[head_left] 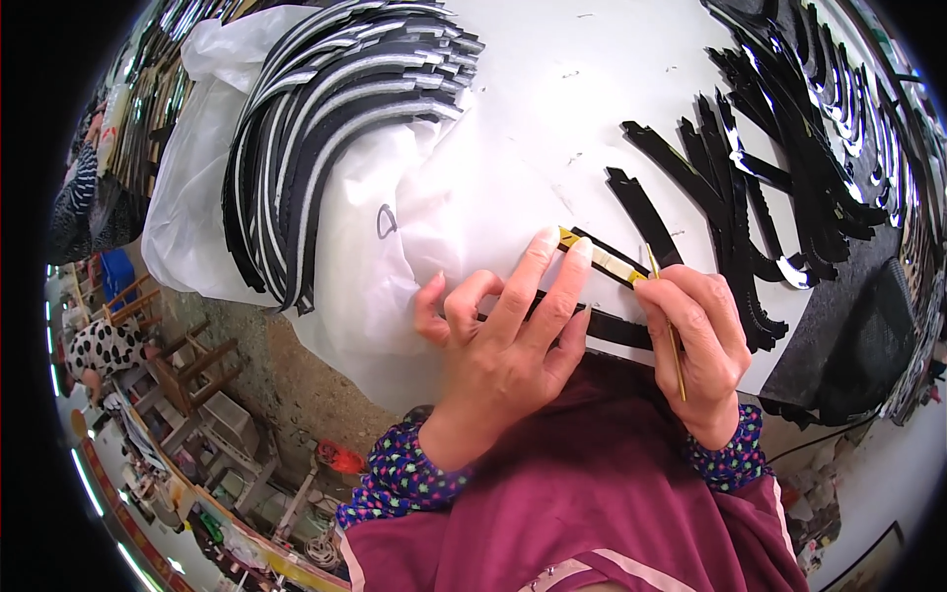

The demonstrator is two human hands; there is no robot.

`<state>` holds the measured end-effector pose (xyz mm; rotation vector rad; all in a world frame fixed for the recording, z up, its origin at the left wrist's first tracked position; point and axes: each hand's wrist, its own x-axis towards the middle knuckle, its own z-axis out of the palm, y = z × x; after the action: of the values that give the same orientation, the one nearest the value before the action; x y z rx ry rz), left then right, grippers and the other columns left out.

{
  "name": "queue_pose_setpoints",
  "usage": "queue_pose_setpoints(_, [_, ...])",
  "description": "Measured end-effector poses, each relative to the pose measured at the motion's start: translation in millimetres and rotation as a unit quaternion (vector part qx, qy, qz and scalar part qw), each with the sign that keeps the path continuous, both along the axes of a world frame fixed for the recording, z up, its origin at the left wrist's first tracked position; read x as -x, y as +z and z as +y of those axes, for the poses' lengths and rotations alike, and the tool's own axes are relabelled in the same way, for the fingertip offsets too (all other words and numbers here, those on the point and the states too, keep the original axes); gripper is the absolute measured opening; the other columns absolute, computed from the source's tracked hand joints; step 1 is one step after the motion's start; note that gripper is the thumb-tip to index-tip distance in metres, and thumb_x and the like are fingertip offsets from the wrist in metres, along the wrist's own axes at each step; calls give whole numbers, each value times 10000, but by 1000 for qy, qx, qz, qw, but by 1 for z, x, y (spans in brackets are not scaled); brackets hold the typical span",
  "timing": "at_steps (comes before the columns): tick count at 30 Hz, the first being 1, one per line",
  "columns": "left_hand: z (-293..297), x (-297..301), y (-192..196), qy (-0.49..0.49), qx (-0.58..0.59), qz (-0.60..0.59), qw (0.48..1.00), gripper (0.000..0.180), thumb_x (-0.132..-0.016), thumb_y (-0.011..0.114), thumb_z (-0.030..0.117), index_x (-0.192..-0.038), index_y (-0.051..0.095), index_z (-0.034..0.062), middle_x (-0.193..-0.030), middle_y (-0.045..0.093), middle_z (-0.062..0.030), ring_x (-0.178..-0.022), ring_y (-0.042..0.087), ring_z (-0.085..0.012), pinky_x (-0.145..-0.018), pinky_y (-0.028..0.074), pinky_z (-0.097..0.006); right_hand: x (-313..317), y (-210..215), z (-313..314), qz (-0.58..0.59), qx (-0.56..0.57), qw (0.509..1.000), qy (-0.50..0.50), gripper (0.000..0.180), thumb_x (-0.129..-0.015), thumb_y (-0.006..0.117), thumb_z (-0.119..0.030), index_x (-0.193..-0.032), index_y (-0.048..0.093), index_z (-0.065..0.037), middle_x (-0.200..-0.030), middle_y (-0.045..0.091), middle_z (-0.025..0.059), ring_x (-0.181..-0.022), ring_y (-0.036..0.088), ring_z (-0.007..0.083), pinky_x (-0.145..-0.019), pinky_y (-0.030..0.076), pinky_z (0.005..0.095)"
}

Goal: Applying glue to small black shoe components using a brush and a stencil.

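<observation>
My left hand (513, 340) lies spread on the white table, index and middle fingertips pressing on a strip with yellow and cream markings (604, 259), perhaps a length of tape. That strip runs slantwise beside a narrow black strip (604, 240). My right hand (695, 340) is closed round a thin gold-coloured stick (669, 331), whose pointed tip stands up past the fingers near the right end of the marked strip. Below my left fingers a wider black strip (621, 331) lies near the table's front edge, partly covered by the hand.
At the left, a fanned stack of curved black-and-grey strips (326, 128) rests on white plastic sheeting (385, 207). Loose black strips (710, 187) are spread over the right side of the white table (523, 128). A dark mesh bag-like piece (868, 326) lies at the right edge. Wooden stools (192, 365) stand on the floor at left.
</observation>
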<state>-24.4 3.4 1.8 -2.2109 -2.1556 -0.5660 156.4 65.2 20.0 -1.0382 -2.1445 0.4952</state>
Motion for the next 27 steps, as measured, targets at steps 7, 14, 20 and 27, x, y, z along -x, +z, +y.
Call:
queue_pose_setpoints(7, [-1,0,0,-11,4,6,1000,362,-874,676,327,-1228,693,396,-1401,547,92,-1022,430,-148,-1039,220,-435,0,-2,0,1,0,1000,-9,362,-662,719,152,-1005,699,37,-929,649,138,-730,604,265,-626,505,333])
queue_pose_setpoints(14, [1,0,1,-14,1,0,1000,364,-861,690,318,-1216,697,396,-1400,534,90,-1041,425,-153,-1040,213,-440,-1,1,-1,-20,5,1000,-8,344,-675,709,145,-1003,704,40,-931,658,146,-748,619,277,-640,517,343])
queue_pose_setpoints(20, [-2,2,4,-19,17,-5,1000,409,-850,691,322,-1253,675,390,-1411,516,84,-1054,423,-146,-1044,207,-448,5,36,12,-5,-19,1000,-20,229,-788,706,106,-1010,704,50,-929,672,161,-745,635,270,-655,521,331])
queue_pose_setpoints(27, [-2,0,-7,-12,-24,-9,1000,462,-821,712,333,-1278,660,376,-1418,511,85,-1075,437,-132,-1050,221,-470,43,13,24,149,265,953,-18,115,-1000,596,-54,-957,658,32,-819,660,77,-620,575,106,-549,458,242])
